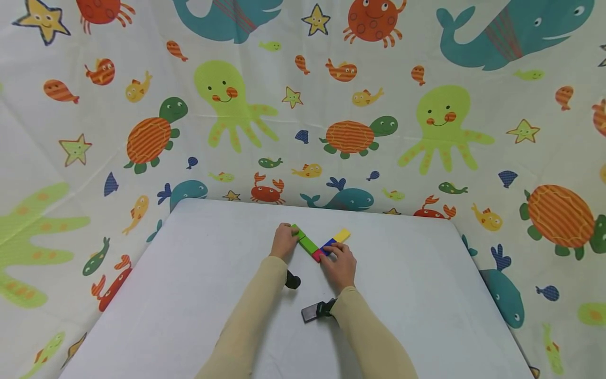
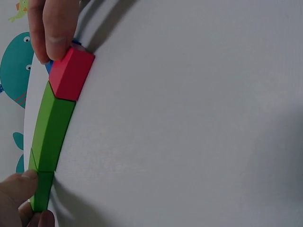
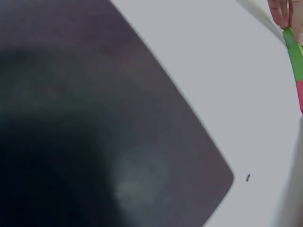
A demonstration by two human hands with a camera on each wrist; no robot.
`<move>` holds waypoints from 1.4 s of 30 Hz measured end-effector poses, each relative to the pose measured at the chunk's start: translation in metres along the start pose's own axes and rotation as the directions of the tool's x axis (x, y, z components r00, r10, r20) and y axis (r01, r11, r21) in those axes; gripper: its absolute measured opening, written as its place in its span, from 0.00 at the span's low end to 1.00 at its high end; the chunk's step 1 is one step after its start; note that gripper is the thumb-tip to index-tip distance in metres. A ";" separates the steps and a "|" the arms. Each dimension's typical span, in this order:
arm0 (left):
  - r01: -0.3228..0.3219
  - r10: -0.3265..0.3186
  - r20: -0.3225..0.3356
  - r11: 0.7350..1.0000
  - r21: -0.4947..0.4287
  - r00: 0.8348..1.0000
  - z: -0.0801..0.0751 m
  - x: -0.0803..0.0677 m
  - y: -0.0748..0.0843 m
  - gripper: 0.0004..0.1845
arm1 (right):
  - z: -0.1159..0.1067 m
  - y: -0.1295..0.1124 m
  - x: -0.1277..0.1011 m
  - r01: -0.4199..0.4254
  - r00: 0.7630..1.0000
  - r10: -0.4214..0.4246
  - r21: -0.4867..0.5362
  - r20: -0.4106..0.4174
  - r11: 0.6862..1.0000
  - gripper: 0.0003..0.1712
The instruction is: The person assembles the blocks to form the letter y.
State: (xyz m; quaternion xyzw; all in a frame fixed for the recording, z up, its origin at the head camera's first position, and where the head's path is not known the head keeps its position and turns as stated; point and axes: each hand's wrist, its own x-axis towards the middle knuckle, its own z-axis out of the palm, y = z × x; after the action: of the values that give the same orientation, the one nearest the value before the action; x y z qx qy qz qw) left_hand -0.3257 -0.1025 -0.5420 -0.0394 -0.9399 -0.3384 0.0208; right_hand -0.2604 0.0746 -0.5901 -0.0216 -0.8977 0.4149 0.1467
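Note:
Coloured blocks form a V on the white table. The left arm has a small green block [image 1: 295,229] and a longer green block [image 1: 309,245], with a red block [image 1: 317,256] at the corner. The right arm has a blue block [image 1: 329,245] and a yellow block [image 1: 343,235]. My left hand [image 1: 284,241] pinches the small green block; in the left wrist view its thumb [image 2: 26,182] lies against that block's side. My right hand [image 1: 342,267] holds the blue block by the corner, its fingertips also touching the red block. Those fingers partly hide the blue block.
The white table [image 1: 203,295] stretches around the blocks. A patterned sea-animal cloth [image 1: 293,121] hangs behind it. A dark flat device [image 1: 310,313] on the right wrist fills much of the right wrist view. A black wrist camera [image 1: 293,281] sits under the left wrist.

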 end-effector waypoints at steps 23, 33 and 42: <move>0.015 -0.016 -0.008 0.998 -0.068 1.000 0.000 -0.003 -0.004 0.16 | -0.004 -0.003 -0.001 0.004 1.000 -0.004 0.019 0.002 1.000 0.15; 0.002 -0.005 -0.028 0.997 -0.081 1.000 0.002 0.001 -0.006 0.17 | -0.005 -0.003 0.001 0.026 1.000 -0.025 0.012 -0.006 1.000 0.15; 0.034 -0.033 0.008 0.995 -0.089 0.999 0.005 0.005 -0.008 0.18 | -0.006 -0.004 0.004 0.005 1.000 -0.005 0.020 0.003 1.000 0.16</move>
State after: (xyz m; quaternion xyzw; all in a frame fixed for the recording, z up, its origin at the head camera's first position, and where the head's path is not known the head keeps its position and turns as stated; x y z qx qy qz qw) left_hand -0.3316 -0.1048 -0.5508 -0.0257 -0.9245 -0.3802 0.0104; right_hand -0.2620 0.0772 -0.5827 -0.0176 -0.8938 0.4235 0.1467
